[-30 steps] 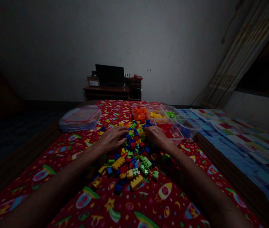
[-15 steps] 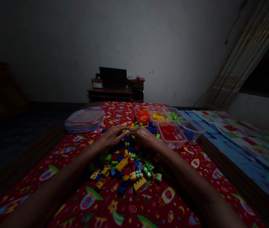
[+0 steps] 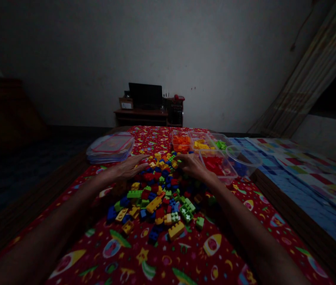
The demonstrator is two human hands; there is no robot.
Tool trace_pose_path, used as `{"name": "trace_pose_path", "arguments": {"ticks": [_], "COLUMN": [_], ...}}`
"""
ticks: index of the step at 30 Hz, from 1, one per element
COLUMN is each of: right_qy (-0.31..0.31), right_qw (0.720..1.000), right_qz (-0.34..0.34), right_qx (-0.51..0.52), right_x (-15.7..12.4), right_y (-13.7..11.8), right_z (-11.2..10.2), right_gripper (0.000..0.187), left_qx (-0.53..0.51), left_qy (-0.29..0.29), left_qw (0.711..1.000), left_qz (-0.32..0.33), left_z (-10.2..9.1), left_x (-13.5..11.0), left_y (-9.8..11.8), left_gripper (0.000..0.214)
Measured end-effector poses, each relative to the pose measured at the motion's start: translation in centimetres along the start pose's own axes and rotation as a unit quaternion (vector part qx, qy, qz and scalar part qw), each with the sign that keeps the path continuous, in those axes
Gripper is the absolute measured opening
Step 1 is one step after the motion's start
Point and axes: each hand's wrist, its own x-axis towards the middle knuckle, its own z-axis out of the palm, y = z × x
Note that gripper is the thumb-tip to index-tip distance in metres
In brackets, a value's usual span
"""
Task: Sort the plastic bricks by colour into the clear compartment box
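Observation:
A loose pile of toy building bricks (image 3: 156, 202) in yellow, red, blue and green spreads over the middle of the red patterned cloth (image 3: 168, 269). My left hand (image 3: 131, 167) lies along the pile's far left side, fingers stretched out and apart, with no brick visible in it. At the far right side, my right hand (image 3: 192, 164) has its fingers bent inward over the bricks; whatever is between the fingertips is too dark and small to make out. Just beyond it stand clear tubs with orange bricks (image 3: 182, 142), yellow bricks (image 3: 202, 145), green bricks (image 3: 220, 145) and red bricks (image 3: 214, 164).
A round clear tub (image 3: 246, 156) with blue bricks stands at the right edge of the cloth. Stacked clear lids (image 3: 110, 147) lie at the far left. Behind, a monitor (image 3: 146, 95) sits on a low desk against the wall. Checked bedding (image 3: 301, 166) lies to the right.
My hands have moved apart from close together over the far part of the pile, the left one leftward, the right one rightward. More bricks between them show. The camera view has shifted slightly.

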Motion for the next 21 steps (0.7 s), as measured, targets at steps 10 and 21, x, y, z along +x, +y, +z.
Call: {"name": "trace_pose_path", "arguments": {"ticks": [10,21], "right_qy": [-0.032,-0.054], "right_qw": [0.999,0.995], "right_qz": [-0.042,-0.088], "right_qx": [0.007,0.000], "right_x": [-0.1,-0.1], "right_y": [-1.7,-1.9], "right_z": [0.0,0.8], "right_gripper": [0.031,0.046], "left_qx": [-0.051,0.002], "left_qy": [0.031,0.098], "left_qw": [0.997,0.994], "left_qz": [-0.057,-0.043], "left_z": [3.6,7.3], "left_x": [-11.9,-4.7], "left_y": [-3.3,1.3], "left_gripper": [0.113,0.100]}}
